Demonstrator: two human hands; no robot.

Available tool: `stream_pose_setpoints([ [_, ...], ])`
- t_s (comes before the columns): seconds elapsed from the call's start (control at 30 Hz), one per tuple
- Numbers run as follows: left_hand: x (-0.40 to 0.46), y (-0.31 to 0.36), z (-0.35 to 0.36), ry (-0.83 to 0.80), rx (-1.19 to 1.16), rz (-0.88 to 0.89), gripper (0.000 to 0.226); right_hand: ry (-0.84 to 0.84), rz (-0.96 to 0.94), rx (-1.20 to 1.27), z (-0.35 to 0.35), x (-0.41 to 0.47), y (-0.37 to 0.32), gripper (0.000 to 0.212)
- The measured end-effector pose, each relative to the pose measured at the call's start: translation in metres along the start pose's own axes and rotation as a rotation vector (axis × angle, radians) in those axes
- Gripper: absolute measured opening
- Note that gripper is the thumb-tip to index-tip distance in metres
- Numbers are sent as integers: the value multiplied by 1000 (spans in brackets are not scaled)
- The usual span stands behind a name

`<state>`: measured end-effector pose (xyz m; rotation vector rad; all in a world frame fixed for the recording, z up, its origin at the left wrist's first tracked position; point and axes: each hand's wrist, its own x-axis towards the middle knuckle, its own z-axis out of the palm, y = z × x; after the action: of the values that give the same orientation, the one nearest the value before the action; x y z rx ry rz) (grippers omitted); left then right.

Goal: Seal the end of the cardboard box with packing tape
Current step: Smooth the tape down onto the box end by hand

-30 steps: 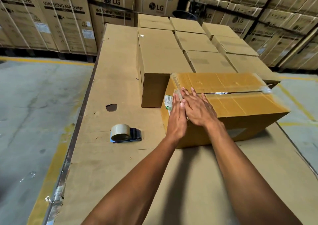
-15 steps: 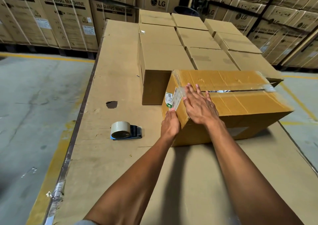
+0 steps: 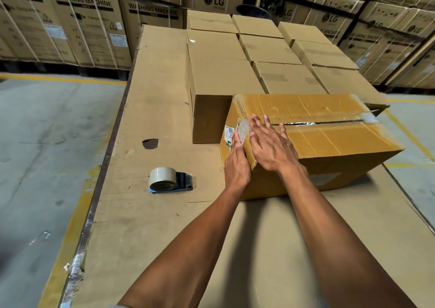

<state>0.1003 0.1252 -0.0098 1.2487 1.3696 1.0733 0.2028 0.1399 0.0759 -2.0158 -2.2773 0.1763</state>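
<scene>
The left hand (image 3: 236, 164) lies against the near end of the cardboard box (image 3: 329, 143), and its palm and most of that end face are hidden from this angle. The right hand (image 3: 273, 147) covers the near part of the top seam, so how far the packing tape (image 3: 243, 127) runs beneath it cannot be told. The small label (image 3: 227, 135) at the end is too small to read. The box's far corner is blurred, perhaps with crumpled tape. Both forearms are cut off by the bottom edge.
</scene>
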Motion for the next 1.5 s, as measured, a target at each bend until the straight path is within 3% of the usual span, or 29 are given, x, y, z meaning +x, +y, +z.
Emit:
stream_pose_setpoints([
  [0.2,0,-6,-10,-74,64,-135,61,25,80,-22,0,-2,0,70],
  [0.37,-2,7,-11,24,27,187,66,62,-58,-38,-4,-10,1,65],
  [0.47,-2,7,-4,-30,4,276,60,2,-63,-28,-5,-9,2,59],
  [0.73,-3,-16,-1,-53,42,107,63,-1,45,-31,1,0,0,77],
  [0.9,4,-19,-8,-87,107,11,71,26,49,-39,0,-1,1,73],
  [1.03,3,8,-13,-11,68,193,66,47,-132,-96,-7,-2,3,68],
  [1.1,6,14,-13,-29,42,278,64,-23,-168,-57,-9,-1,6,63],
  [1.5,-58,-6,21,-24,167,248,69,-95,-250,1,-21,-57,38,61],
])
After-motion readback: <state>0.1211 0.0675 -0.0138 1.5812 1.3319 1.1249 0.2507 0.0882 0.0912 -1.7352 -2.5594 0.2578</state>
